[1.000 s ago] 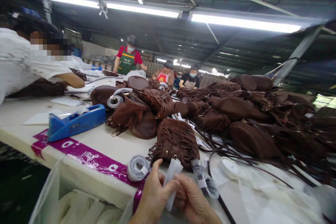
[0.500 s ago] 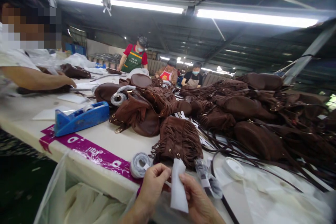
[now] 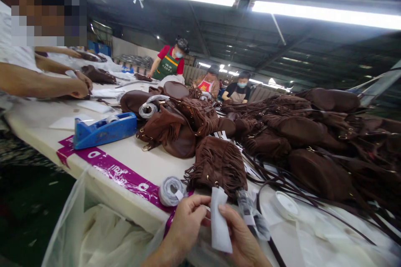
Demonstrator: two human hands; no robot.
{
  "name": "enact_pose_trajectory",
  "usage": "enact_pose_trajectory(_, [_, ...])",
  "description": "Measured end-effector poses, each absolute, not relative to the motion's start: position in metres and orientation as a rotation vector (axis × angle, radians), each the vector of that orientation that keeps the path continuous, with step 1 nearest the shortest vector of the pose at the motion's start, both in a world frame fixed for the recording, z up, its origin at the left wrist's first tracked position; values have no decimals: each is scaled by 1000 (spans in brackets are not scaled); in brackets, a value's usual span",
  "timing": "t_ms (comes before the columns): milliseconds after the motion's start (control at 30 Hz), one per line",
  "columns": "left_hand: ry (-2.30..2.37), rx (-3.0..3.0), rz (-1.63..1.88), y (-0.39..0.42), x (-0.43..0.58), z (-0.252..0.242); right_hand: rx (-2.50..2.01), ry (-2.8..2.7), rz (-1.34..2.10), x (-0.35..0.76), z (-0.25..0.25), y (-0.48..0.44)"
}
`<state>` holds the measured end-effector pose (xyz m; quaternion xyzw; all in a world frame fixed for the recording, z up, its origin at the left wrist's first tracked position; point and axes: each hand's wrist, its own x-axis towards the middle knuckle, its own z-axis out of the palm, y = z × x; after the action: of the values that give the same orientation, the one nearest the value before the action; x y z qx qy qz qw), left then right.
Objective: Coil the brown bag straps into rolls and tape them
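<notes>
A white strip of foam sheet [image 3: 221, 223] stands upright between my hands at the table's near edge. My right hand [image 3: 242, 233] grips it from the right, with the thumb on its front face. Close against its left edge, my left hand [image 3: 194, 219] has its fingers curled and pinched together; what lies between them is hidden. Just beyond the strip's top lies a brown fringed bag [image 3: 221, 162] with small gold-coloured metal fittings. A wrapped grey roll [image 3: 171, 191] sits left of the bag, and a plastic-wrapped bundle [image 3: 252, 215] lies to the right of my hands.
A blue tape dispenser [image 3: 105, 130] stands on the table [image 3: 150, 167] near purple tape [image 3: 112, 171]. Brown bags [image 3: 291, 129] and straps are heaped at right, beside a white tape roll [image 3: 286, 204]. A plastic bag [image 3: 103, 233] hangs below the edge. Co-workers [image 3: 169, 64] stand around the table.
The view has shifted, so the table scene sits further right and slightly higher. Both hands keep hold near the foam strip. The co-worker's hands at left have come together over their work.
</notes>
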<state>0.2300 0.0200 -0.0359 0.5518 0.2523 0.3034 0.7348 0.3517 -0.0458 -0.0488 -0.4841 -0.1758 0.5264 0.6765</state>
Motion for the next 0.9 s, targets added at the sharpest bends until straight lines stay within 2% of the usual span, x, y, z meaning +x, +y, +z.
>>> enact_pose_trajectory(100, [697, 1612, 738, 0, 230, -45, -1125, -443, 1118, 342, -48, -40])
enact_pose_trajectory(200, [817, 1753, 654, -9, 230, -53, -1143, -517, 1078, 337, -48, -35])
enact_pose_trajectory(367, [671, 1574, 589, 23, 213, -42, -1153, -384, 1242, 342, -43, -38])
enact_pose_trajectory(600, [670, 1576, 747, 48, 192, -29, -1095, -121, 1337, 354, -41, -43])
enact_pose_trajectory(900, [703, 1314, 427, 39, 228, -49, -1044, -68, 1388, 355, -38, -43])
